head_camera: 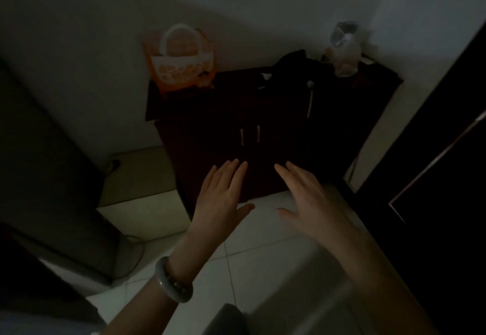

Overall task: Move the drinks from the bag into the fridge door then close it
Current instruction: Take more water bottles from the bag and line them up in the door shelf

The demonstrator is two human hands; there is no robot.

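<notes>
**Both hands out, nothing picked up**

The left hand (223,198), bracelet (171,282) on the wrist, and the right hand (313,203) hover side by side over the floor tiles (263,242), fingers straight and spread, gripping nothing. Ahead is the dark cabinet (263,113), and on its top, far left against the wall, stands the orange bag (181,71). It is well beyond both hands. No drink shows, and the light is too dim to see inside. A clear plastic bag (344,48) sits at the far right corner; which bag holds the drinks I cannot tell, though the orange one looks likelier.

The orange bag is upright, its long axis vertical, its white handle loop on top and its printed face towards us. My call for a clean reach: go in from above through the mouth, steady the soft side with the other hand, and lift each drink straight up so the bag doesn't topple.
</notes>
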